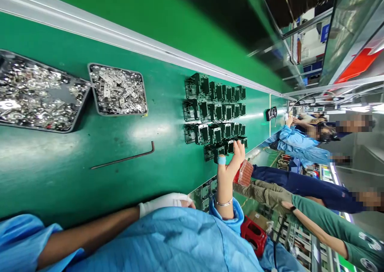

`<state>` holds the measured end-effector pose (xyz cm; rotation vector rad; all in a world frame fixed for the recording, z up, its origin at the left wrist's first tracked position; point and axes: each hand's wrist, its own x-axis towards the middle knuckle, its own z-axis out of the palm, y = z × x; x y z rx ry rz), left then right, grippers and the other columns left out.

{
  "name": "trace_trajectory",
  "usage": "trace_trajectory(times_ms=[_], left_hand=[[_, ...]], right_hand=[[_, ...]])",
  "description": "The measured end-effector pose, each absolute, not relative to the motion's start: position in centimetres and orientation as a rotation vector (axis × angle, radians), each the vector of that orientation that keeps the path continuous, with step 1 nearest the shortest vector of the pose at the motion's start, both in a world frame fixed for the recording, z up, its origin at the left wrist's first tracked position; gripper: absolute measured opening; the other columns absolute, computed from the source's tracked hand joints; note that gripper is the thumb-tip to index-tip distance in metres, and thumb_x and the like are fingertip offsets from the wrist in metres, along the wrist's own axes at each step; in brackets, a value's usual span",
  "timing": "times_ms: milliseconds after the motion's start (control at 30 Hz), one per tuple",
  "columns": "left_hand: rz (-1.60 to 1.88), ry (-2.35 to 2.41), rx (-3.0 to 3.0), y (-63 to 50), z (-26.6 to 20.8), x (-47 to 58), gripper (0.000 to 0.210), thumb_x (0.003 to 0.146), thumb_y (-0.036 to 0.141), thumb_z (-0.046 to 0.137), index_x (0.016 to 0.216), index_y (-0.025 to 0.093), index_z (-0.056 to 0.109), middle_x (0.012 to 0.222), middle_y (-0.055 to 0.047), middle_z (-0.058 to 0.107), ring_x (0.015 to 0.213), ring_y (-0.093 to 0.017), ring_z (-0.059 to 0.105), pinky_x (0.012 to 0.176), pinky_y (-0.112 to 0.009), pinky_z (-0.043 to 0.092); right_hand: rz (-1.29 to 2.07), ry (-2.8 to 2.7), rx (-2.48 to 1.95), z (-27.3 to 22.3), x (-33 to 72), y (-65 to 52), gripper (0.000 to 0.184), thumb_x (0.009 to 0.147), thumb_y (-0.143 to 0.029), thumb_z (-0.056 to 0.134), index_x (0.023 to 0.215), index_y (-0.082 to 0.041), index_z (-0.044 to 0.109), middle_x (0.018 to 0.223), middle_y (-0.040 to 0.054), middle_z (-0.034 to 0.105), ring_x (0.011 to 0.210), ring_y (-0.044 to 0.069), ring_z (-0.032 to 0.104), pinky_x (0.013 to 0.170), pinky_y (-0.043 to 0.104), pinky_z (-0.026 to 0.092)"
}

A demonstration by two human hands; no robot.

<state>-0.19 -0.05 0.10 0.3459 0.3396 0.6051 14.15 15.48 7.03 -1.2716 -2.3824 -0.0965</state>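
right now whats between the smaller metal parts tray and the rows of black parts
Nothing: in the head view only bare green table lies between the smaller tray and the black parts. The bent metal rod lies off that stretch.

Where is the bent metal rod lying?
In the head view, the bent metal rod lies alone on the green bench, below the smaller parts tray and left of the black parts.

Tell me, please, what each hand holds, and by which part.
Right hand, with blue tape on its thumb, touches the near edge of a black boxy part; whether it grips cannot be told. The white-gloved left hand shows nothing held.
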Motion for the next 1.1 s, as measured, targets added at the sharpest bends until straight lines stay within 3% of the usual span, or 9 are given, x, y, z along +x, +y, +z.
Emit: trace_trajectory(times_ms=[100, 233, 467, 700, 867, 1100], left_hand=[[0.588, 0.369, 0.379, -0.2, 0.2, -0.6, 0.055, 0.073, 0.063, 0.067, 0.091, 0.011, 0.067, 0.095, -0.006, 0.066, 0.09, -0.02, 0.056, 0.082, -0.025, 0.042], [0.592, 0.359, 0.305, -0.6, -0.4, 0.0, 0.061, 0.068, 0.068, 0.068, 0.087, 0.011, 0.063, 0.086, -0.004, 0.063, 0.081, -0.016, 0.051, 0.076, -0.024, 0.041], [0.583, 0.364, 0.292, -1.1, -1.1, 1.2, 0.079, 0.056, 0.081, 0.065, 0.09, 0.01, 0.061, 0.088, -0.006, 0.06, 0.081, -0.018, 0.05, 0.074, -0.027, 0.039], [0.623, 0.346, 0.295, -1.3, -1.3, 1.1, 0.077, 0.062, 0.08, 0.062, 0.094, 0.01, 0.059, 0.093, -0.008, 0.061, 0.086, -0.02, 0.054, 0.083, -0.03, 0.04], [0.549, 0.384, 0.276, -0.3, 0.8, -0.8, 0.085, 0.054, 0.087, 0.061, 0.093, 0.011, 0.058, 0.092, -0.005, 0.057, 0.087, -0.018, 0.049, 0.08, -0.028, 0.04], [0.634, 0.314, 0.188, -1.8, -0.9, 1.0, 0.074, 0.065, 0.083, 0.061, 0.093, 0.014, 0.061, 0.09, -0.003, 0.062, 0.083, -0.017, 0.052, 0.079, -0.026, 0.04]], right_hand=[[0.026, -2.482, -1.423, 5.9, 16.9, 16.1, 0.066, 0.094, -0.059, 0.037, 0.146, -0.018, 0.04, 0.153, 0.015, 0.03, 0.145, 0.035, 0.019, 0.111, 0.064, 0.021], [0.174, -2.446, -1.442, 5.8, 18.0, 16.1, 0.06, 0.095, -0.058, 0.037, 0.144, -0.024, 0.045, 0.152, 0.0109, 0.033, 0.143, 0.03, 0.028, 0.112, 0.059, 0.025], [0.113, -2.49, -1.352, 5.6, 19.9, 16.0, 0.063, 0.096, -0.059, 0.031, 0.135, -0.016, 0.054, 0.146, 0.0158, 0.041, 0.141, 0.031, 0.032, 0.113, 0.059, 0.025], [0.077, -2.502, -1.26, 5.6, 20.3, 16.0, 0.06, 0.096, -0.058, 0.032, 0.131, -0.015, 0.056, 0.129, 0.0154, 0.056, 0.136, 0.031, 0.038, 0.109, 0.058, 0.03], [0.103, -2.461, -1.294, 5.8, 20.4, 15.6, 0.061, 0.095, -0.061, 0.033, 0.124, -0.014, 0.06, 0.121, 0.0153, 0.059, 0.13, 0.03, 0.045, 0.107, 0.055, 0.034], [0.087, -2.462, -1.272, 5.4, 20.5, 15.7, 0.064, 0.096, -0.061, 0.028, 0.121, -0.012, 0.06, 0.115, 0.0159, 0.061, 0.128, 0.032, 0.046, 0.107, 0.059, 0.031]])
